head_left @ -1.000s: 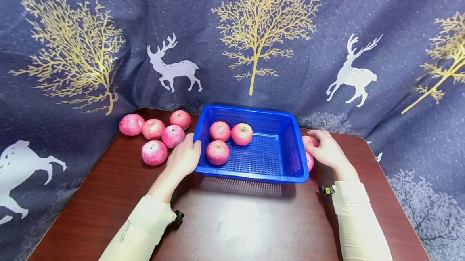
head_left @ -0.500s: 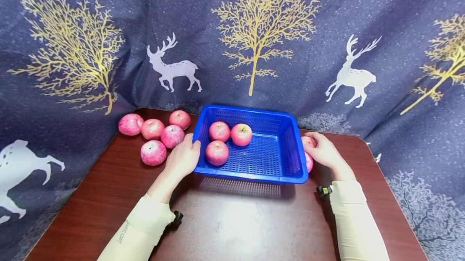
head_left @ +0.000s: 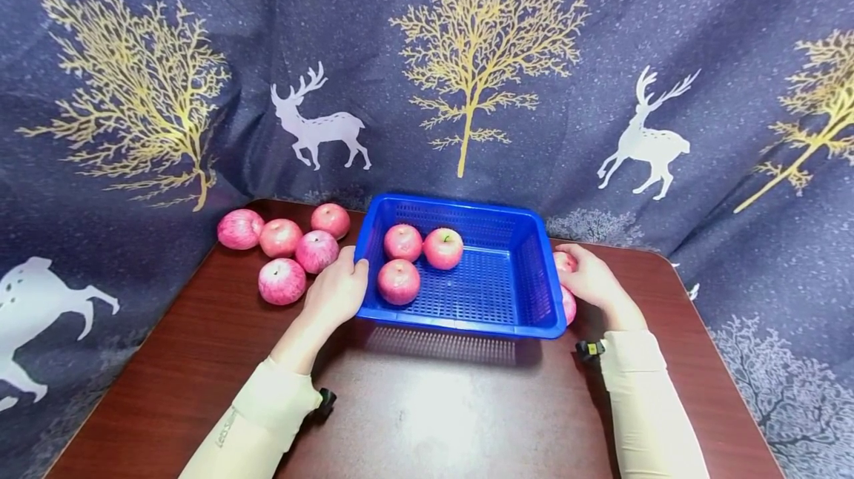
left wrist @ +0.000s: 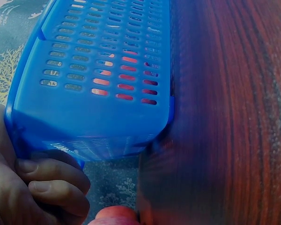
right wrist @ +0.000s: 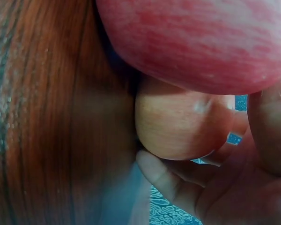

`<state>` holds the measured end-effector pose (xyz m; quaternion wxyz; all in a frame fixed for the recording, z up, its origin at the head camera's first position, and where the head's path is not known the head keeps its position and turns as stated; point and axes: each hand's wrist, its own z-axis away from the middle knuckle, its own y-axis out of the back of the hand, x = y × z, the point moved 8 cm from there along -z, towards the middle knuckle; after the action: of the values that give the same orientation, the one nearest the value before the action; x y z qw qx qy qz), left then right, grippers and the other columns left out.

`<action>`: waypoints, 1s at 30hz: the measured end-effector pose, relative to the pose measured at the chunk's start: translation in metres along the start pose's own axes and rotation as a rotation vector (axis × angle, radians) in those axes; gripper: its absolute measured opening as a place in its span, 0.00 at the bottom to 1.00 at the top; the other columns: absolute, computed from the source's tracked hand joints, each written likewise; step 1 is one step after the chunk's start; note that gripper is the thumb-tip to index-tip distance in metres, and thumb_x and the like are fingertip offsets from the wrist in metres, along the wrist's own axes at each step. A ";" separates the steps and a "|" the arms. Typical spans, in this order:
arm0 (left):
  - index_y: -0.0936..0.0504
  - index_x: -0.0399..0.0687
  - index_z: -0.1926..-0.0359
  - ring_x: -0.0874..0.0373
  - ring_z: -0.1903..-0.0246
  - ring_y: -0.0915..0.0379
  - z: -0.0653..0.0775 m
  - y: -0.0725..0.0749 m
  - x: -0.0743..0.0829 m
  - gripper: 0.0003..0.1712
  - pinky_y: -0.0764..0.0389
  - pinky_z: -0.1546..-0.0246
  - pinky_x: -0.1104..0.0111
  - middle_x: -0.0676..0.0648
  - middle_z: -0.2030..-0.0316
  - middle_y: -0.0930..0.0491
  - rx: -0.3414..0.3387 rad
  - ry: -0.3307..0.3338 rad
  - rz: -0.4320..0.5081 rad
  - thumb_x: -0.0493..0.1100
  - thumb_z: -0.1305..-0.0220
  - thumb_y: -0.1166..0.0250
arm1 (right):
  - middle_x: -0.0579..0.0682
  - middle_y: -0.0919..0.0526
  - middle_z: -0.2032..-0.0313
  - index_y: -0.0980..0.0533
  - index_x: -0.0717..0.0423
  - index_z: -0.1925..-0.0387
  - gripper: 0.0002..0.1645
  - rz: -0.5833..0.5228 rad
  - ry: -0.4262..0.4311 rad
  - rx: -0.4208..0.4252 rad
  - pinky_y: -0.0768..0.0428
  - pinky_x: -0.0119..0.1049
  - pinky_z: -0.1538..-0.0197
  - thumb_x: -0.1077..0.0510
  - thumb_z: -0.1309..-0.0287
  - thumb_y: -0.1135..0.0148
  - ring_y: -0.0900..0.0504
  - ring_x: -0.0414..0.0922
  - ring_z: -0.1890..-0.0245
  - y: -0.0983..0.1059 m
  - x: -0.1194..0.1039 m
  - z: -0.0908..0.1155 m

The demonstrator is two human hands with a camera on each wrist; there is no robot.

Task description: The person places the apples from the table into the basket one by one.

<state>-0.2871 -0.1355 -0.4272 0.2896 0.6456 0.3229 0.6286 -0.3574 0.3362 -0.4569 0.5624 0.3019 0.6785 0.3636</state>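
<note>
A blue plastic basket (head_left: 467,327) stands at the back of the table, with red apples (head_left: 399,282) in its left half. My left hand (head_left: 339,286) grips the basket's left rim; curled fingers (left wrist: 61,180) show under that rim in the left wrist view. Beside the basket's right wall, my right hand (head_left: 594,279) holds a red apple (right wrist: 180,122), its fingers curled round the far side. Another apple (right wrist: 201,42) sits nearer, close to the thumb. In the head view the basket wall and the hand partly hide both apples.
Several more apples (head_left: 282,281) lie on the table left of the basket, close to my left hand. The brown wooden table (head_left: 427,412) ends at the back against a dark blue cloth (head_left: 414,145) printed with trees and deer.
My right hand has shifted slightly left, closer to the basket, and its fingers have closed round the apple. The left hand has stayed on the rim.
</note>
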 end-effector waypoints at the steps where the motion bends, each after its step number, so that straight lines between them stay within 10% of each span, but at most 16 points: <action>1: 0.34 0.49 0.34 0.40 0.46 0.26 0.000 0.000 0.000 0.28 0.27 0.50 0.43 0.41 0.42 0.24 -0.001 0.000 0.000 0.58 0.25 0.59 | 0.59 0.20 0.49 0.30 0.58 0.38 0.35 0.000 0.001 0.003 0.29 0.53 0.43 0.43 0.41 0.35 0.23 0.54 0.49 0.000 0.000 0.000; 30: 0.34 0.49 0.34 0.40 0.46 0.27 0.001 0.001 0.001 0.28 0.27 0.49 0.43 0.40 0.42 0.24 -0.001 0.010 -0.005 0.58 0.25 0.59 | 0.58 0.20 0.50 0.29 0.55 0.39 0.41 0.050 -0.032 0.049 0.27 0.55 0.46 0.33 0.43 0.37 0.22 0.55 0.52 0.012 0.006 0.009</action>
<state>-0.2857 -0.1353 -0.4261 0.2900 0.6414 0.3256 0.6313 -0.3499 0.3494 -0.4511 0.5564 0.3382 0.6703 0.3560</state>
